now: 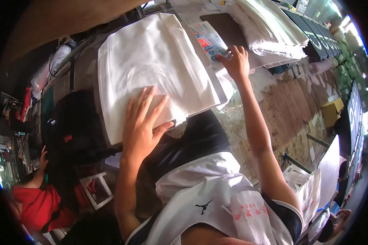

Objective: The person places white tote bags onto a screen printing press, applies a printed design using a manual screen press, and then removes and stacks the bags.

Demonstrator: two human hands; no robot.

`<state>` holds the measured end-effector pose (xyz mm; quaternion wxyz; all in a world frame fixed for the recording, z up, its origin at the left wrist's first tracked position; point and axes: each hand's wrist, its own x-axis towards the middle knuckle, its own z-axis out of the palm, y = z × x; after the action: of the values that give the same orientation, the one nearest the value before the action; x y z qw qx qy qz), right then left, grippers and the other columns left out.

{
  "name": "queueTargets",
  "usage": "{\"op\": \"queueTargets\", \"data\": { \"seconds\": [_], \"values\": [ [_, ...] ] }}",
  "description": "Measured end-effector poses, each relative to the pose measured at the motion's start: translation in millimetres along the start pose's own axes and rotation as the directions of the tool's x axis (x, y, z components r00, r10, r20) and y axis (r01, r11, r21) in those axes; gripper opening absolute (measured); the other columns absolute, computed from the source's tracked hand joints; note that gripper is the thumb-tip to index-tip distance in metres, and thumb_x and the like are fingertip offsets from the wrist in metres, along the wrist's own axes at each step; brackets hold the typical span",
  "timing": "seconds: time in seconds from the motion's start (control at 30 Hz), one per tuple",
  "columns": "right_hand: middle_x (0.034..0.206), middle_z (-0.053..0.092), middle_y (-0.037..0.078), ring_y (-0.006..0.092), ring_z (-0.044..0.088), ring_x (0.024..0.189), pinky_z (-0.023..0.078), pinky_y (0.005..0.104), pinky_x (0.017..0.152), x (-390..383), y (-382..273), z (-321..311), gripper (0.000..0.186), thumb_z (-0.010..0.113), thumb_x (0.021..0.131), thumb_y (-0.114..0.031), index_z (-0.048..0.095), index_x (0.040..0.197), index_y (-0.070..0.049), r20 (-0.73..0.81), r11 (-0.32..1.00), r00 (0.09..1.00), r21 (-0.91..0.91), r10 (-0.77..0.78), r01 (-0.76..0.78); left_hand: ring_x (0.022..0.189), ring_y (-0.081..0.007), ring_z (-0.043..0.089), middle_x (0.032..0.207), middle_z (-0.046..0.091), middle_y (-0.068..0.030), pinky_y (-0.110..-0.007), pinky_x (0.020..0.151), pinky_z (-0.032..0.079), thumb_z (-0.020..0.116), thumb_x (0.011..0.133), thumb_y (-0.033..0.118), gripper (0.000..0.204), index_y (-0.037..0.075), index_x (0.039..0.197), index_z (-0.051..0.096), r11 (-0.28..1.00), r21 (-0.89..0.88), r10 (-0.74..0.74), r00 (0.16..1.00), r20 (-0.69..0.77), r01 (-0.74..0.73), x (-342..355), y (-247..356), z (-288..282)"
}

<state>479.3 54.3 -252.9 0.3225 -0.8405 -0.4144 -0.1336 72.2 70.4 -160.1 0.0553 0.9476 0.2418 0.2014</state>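
Observation:
A flat white cloth piece [151, 53], perhaps a bag, lies over a flat board [218, 92] in front of me, faintly wrinkled in the middle. My left hand [143, 118] rests on its near part, fingers spread and palm down. Beyond its right edge is a clear film sheet [208, 38] printed with red and blue lettering. My right hand [235, 63] reaches to the film's near right end, with thumb and fingers apart. The thumb seems to touch the film; whether the fingers pinch it I cannot tell.
A thick stack of white sheets [270, 28] sits at the far right, beside a dark board [225, 24]. Black panels [310, 32] line up beyond. A yellow box [332, 110] stands on the wooden floor [274, 106]. At lower left is another person in red [39, 206].

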Motion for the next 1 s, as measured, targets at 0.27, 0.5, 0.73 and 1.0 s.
{"op": "queueTargets", "data": {
  "seconds": [0.27, 0.5, 0.73, 1.0],
  "values": [
    [0.101, 0.068, 0.013, 0.0378, 0.066, 0.104, 0.054, 0.0495, 0.088, 11.1, 11.3, 12.7, 0.035, 0.09, 0.084, -0.033, 0.068, 0.095, -0.008, -0.002, 0.995, 0.999, 0.093, 0.038, -0.038, 0.156, -0.041, 0.044, 0.169, 0.047, -0.0151, -0.061, 0.127, 0.032, 0.069, 0.102, 0.049, 0.063, 0.017, 0.155, 0.063, 1.0, 0.011, 0.014, 0.999, -0.032, -0.014, 3.1, 0.1, 3.9],
    [0.084, 0.072, 0.016, 0.031, 0.069, 0.074, 0.055, 0.0401, 0.07, 16.0, -6.5, -40.2, 0.021, 0.072, 0.098, -0.013, 0.056, 0.108, -0.003, -0.156, 0.867, 0.983, 0.499, 0.094, -0.003, 0.156, -0.0414, 0.044, 0.168, 0.048, -0.0169, -0.061, 0.127, 0.033, 0.07, 0.1, 0.053, 0.068, 0.015, 0.156, 0.062, 1.0, 0.005, 0.025, 0.999, -0.028, -0.025, 2.8, 0.2, 5.2],
    [0.105, 0.079, 0.013, 0.016, 0.075, 0.102, 0.059, 0.0323, 0.086, -11.5, -58.0, -146.7, 0.025, 0.071, 0.104, -0.005, 0.065, 0.128, 0.0, -0.183, 0.665, 0.967, 0.702, -0.176, 0.254, 0.154, -0.0427, 0.045, 0.166, 0.051, -0.0183, -0.056, 0.128, 0.032, 0.076, 0.1, 0.041, 0.062, 0.005, 0.149, 0.064, 0.986, -0.169, -0.011, 1.0, 0.006, 0.012, 1.5, -3.9, -4.7],
    [0.106, 0.08, 0.014, 0.0221, 0.078, 0.097, 0.059, 0.0331, 0.087, -55.9, -123.9, -221.8, 0.021, 0.072, 0.097, 0.01, 0.075, 0.116, 0.005, 0.023, 0.441, 0.825, 0.853, -0.565, 0.279, 0.15, -0.0322, 0.053, 0.157, 0.059, -0.0166, -0.045, 0.125, 0.037, 0.096, 0.08, 0.046, 0.095, 0.001, 0.153, 0.057, 0.696, -0.707, 0.001, 0.984, -0.179, -0.129, 44.4, 36.7, -34.8]
  ]
}}
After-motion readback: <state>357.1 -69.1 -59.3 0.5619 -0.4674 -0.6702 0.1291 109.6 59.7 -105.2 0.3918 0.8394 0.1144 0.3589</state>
